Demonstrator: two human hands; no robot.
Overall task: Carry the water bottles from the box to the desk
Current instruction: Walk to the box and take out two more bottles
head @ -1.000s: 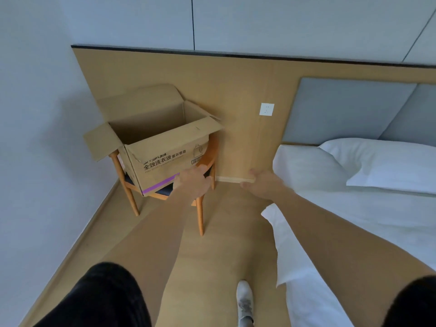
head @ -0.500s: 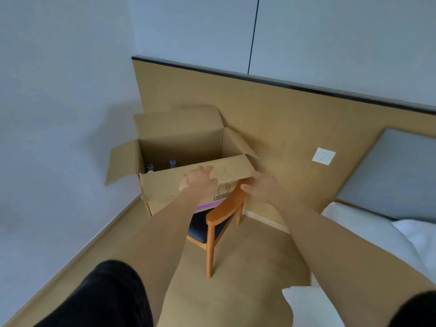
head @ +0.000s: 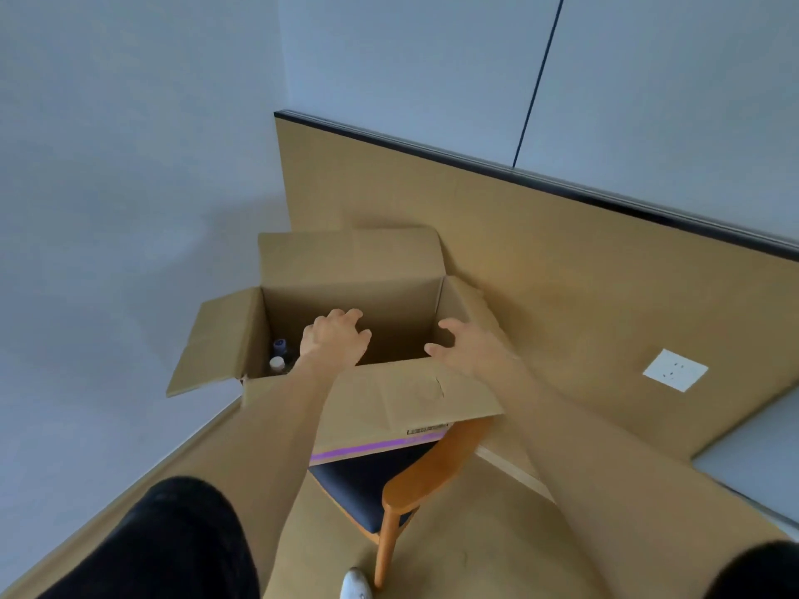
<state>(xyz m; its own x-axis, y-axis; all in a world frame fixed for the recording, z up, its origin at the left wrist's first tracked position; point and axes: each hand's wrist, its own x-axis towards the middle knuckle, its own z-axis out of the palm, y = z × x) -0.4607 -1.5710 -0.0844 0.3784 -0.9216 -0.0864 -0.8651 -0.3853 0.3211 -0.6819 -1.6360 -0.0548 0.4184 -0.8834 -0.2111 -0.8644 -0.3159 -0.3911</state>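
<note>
1. The floor (head: 454, 551) is light brown wood, and grey-white walls (head: 129, 144) meet in a corner
2. A tan wood panel (head: 562, 270) with a dark strip on top runs along the far wall, and a white wall socket (head: 675, 369) sits on it
3. A wooden chair (head: 415, 482) with a dark blue seat stands in the corner
4. A big cardboard box (head: 389, 399) sits on the chair with all its flaps open
5. Two water bottles stand inside the box at its left side; only their tops show, one with a purple cap (head: 280, 344) and one with a white cap (head: 277, 363)
6. The left hand (head: 335, 339) is over the open box with its fingers loosely bent, and it holds nothing
7. The right hand (head: 469, 345) is over the right side of the box with its fingers spread apart, and it holds nothing
8. The box front has a purple stripe (head: 372, 447) and a small barcode label (head: 427, 429); the writing is too blurry to read
9. A white shoe (head: 355, 583) shows at the bottom edge
</note>
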